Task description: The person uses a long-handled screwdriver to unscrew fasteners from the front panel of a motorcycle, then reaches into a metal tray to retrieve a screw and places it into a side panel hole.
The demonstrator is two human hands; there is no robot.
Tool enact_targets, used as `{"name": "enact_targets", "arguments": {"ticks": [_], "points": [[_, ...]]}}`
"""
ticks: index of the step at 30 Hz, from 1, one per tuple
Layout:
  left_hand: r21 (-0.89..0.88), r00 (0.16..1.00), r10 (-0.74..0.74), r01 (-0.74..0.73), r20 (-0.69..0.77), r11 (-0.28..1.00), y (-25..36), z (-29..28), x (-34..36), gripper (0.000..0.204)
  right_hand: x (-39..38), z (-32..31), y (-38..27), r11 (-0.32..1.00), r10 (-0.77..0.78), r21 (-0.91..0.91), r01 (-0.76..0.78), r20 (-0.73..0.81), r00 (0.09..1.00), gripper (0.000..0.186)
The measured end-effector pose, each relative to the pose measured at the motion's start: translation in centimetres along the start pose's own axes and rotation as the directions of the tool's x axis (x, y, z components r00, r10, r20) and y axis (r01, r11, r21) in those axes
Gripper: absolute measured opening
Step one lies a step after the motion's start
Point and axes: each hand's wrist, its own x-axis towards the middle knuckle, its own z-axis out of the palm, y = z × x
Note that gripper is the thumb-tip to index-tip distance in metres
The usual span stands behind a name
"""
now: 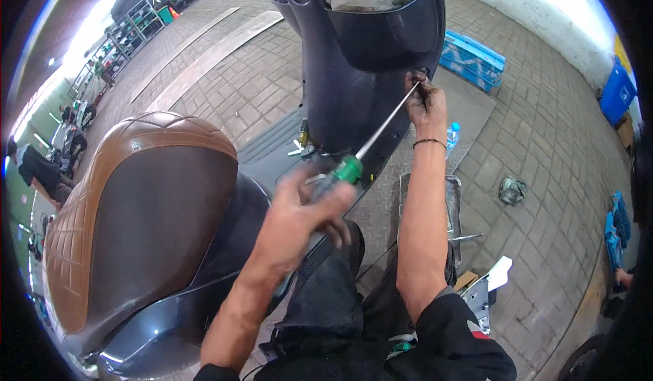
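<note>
A long screwdriver (pixel 349 169) with a green and clear handle slants up to the right edge of a dark scooter front panel (pixel 367 47). My left hand (pixel 296 221), smeared by motion, is loosely curled around the handle. My right hand (pixel 427 102), its fingers blackened with grime, pinches around the tip end of the shaft against the panel edge. Whatever the tip meets is hidden by those fingers. Left of my arms is the scooter's brown quilted seat (pixel 160 204). On the grey footboard (pixel 269 150) lies a small brass-coloured and silver part (pixel 303 136).
A blue toolbox (pixel 473 61) and a water bottle (pixel 452 136) stand right of the scooter. A dark-rimmed tray (pixel 454 201) lies beside my right forearm, crumpled plastic (pixel 511 190) farther right. Another person (pixel 41 173) bends at far left; someone's hand (pixel 623 277) shows at the right edge.
</note>
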Motion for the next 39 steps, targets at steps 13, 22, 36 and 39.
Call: {"name": "enact_targets", "arguments": {"ticks": [13, 22, 36, 39], "points": [[0.366, 0.983, 0.134, -0.081, -0.123, 0.927, 0.9, -0.6, 1.6, 0.032, -2.8, 1.7, 0.1, 0.994, 0.054, -0.095, -0.053, 0.011, 0.998, 0.014], [-0.391, 0.756, -0.560, 0.655, 0.340, 0.647, 1.2, 0.2, -0.6, 0.029, -2.8, 1.2, 1.1, 0.987, 0.053, -0.153, -0.047, 0.036, 0.998, 0.020], [-0.713, 0.765, -0.436, 0.624, 0.475, 0.319, -1.1, 0.5, -0.7, 0.044, -2.5, 0.6, 0.9, 0.988, 0.068, -0.143, -0.054, 0.094, 0.993, 0.018], [-0.691, 0.715, -0.480, 0.671, 0.508, 0.267, 1.3, 1.5, -0.5, 0.037, -2.8, 1.0, 0.8, 0.987, 0.077, -0.140, -0.073, 0.021, 0.997, 0.018]]}}
